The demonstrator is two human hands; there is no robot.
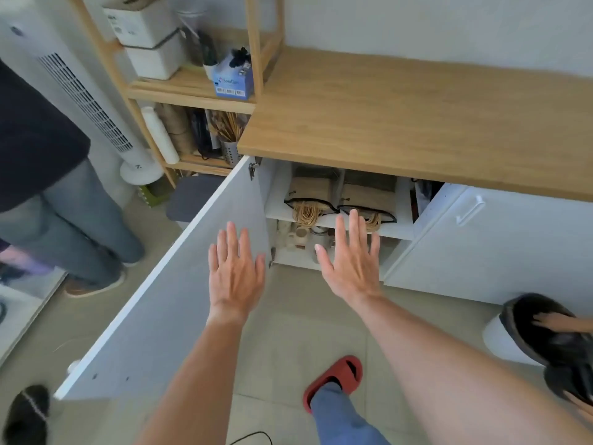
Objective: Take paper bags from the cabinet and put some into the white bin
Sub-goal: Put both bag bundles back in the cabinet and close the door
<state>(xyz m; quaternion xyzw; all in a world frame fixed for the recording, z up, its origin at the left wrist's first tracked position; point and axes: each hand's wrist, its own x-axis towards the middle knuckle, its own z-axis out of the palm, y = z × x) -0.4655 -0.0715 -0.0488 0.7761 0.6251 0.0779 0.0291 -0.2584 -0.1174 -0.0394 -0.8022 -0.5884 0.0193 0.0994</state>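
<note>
tower fan [80, 101] beside wooden shelf [192, 88]

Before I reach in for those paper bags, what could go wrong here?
1. The paper bags sit packed in organizers on the upper shelf, twine handles hanging over the edge; pulling some may drag others out.
2. Cups stand on the shelf below and could get knocked.
3. The open cabinet door juts beside your left hand; another person stands just behind it.
</note>
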